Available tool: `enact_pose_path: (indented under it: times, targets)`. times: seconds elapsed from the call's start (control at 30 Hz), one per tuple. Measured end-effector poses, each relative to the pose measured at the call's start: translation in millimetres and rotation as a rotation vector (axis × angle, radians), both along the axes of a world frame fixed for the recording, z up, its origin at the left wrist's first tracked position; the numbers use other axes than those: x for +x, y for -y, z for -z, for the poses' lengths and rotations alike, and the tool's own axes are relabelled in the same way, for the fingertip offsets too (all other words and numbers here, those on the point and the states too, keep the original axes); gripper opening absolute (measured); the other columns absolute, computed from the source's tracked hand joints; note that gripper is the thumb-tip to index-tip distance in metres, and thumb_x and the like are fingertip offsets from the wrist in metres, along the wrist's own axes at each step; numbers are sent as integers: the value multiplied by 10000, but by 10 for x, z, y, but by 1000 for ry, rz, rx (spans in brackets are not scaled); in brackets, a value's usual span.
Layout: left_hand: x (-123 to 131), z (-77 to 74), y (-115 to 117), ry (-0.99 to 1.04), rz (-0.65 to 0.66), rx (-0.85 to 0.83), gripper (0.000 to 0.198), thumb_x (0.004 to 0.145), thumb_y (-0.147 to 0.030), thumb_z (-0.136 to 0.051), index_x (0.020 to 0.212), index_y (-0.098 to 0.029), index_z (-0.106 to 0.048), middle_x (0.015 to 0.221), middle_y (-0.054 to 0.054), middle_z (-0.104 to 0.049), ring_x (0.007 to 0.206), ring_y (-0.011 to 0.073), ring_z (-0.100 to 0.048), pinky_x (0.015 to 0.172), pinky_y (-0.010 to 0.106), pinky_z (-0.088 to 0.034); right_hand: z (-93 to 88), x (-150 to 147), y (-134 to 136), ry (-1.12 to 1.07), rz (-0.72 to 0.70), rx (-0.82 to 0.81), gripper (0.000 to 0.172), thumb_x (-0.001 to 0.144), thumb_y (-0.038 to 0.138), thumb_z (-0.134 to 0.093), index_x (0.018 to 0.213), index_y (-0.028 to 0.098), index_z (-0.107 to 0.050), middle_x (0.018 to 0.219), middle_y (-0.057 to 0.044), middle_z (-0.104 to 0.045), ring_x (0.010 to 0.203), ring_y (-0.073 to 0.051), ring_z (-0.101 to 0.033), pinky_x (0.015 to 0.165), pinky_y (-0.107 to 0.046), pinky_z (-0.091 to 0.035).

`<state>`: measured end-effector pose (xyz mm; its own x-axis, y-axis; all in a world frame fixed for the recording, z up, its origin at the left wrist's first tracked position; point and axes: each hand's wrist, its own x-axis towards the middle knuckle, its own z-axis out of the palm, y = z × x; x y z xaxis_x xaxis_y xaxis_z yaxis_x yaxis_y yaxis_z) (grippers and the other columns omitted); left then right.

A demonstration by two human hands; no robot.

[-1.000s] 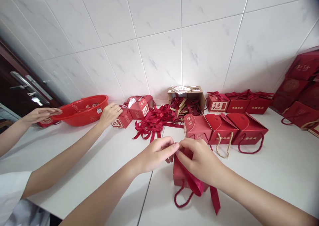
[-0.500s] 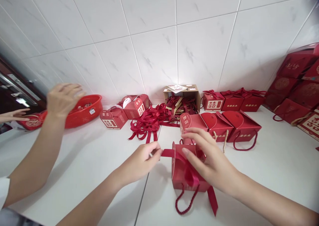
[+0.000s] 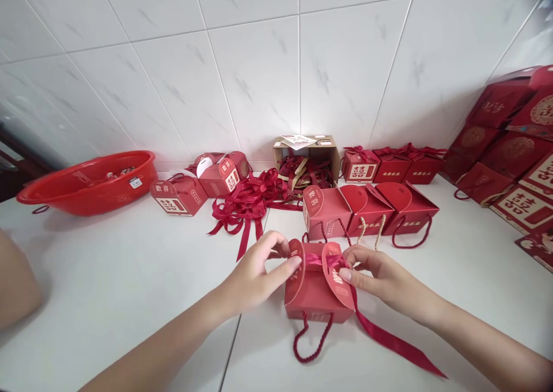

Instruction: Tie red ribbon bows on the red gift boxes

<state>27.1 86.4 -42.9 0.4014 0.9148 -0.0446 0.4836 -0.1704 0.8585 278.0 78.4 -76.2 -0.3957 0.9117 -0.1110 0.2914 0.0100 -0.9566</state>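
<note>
A small red gift box (image 3: 317, 301) sits on the table in front of me, its rounded side flaps standing up and leaning inward. My left hand (image 3: 264, 272) is closed on the left flap, thumb in front and fingers behind. At the right flap, my right hand (image 3: 375, 272) pinches the red satin ribbon (image 3: 391, 337) where it comes through; the fingers also touch the flap's edge. The ribbon runs across between the flaps, and its long tail trails to the lower right. A twisted dark red cord handle (image 3: 311, 357) hangs down at the front.
Behind stand several red boxes (image 3: 369, 213), a heap of loose ribbons (image 3: 248, 202) and a cardboard box (image 3: 332, 155) of ribbons. A red plastic basin (image 3: 95, 193) is at left, near another person's arm (image 3: 15, 282). Stacked red boxes (image 3: 484, 150) fill the right side.
My left hand has gone from the ribbon's end to the left flap; my right hand now pinches ribbon at the right flap. More ribbon trails rightward. The other person's hands have left view.
</note>
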Motion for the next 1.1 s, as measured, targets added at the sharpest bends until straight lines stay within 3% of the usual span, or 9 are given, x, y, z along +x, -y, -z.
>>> enact_pose_path:
  times: [0.2,0.27,0.37,0.6,0.7,0.87,1.0,1.1]
  targets:
    - [97,100,-23,42,-21,-164,323,861,-480,-554,819,-233,-350,763,-45,-502,657,118,-484,583,232,-394,3,81,35,-320,-32,-198,430,811,444,-679,687,204,-345,631,54,-456,596,-89,-444,579,-235,-347]
    - [47,116,-32,31,-30,-163,334,855,-486,-558,777,-218,-375,730,-46,-486,641,114,-453,579,232,-365,5,148,30,-382,-16,-277,471,788,421,-716,728,222,-294,567,103,-344,480,-52,-312,485,-207,-235]
    - [-50,124,-52,-44,-8,-158,389,845,-506,-562,667,-188,-425,650,-48,-408,609,107,-377,561,240,-302,17,260,22,-373,49,-280,425,817,468,-676,805,237,-319,582,114,-247,472,-51,-164,457,-209,-135]
    - [-168,81,-76,-91,-26,-220,471,812,-530,-602,600,-190,-354,601,-63,-288,561,94,-272,527,255,-202,32,328,77,130,-35,112,258,859,441,-608,813,219,-485,677,41,-414,589,-106,-311,538,-242,-284]
    - [-165,-21,-63,-66,-36,-225,480,813,-529,-607,595,-189,-348,596,-63,-267,557,94,-249,525,259,-185,-12,330,84,213,-19,211,337,902,485,-515,719,203,-534,698,4,-457,614,-126,-364,567,-269,-317]
    - [-188,-158,-83,-1,-41,-224,468,856,-514,-552,590,-186,-352,605,-54,-271,563,99,-240,531,263,-186,-121,407,55,72,-1,-65,461,858,620,-515,679,196,-544,590,31,-359,535,-105,-305,502,-255,-274]
    - [-214,-68,-126,-58,-41,-223,469,831,-502,-586,578,-187,-347,592,-55,-266,557,99,-240,525,259,-184,-109,432,28,36,-14,-198,402,823,607,-591,872,208,-574,563,71,-325,508,-84,-308,485,-224,-244]
    - [-212,39,-136,-85,-26,-228,456,824,-513,-578,579,-186,-377,595,-51,-286,559,100,-263,516,247,-201,2,422,18,15,-61,-197,410,822,605,-597,854,212,-482,544,93,-342,496,-73,-349,505,-211,-265]
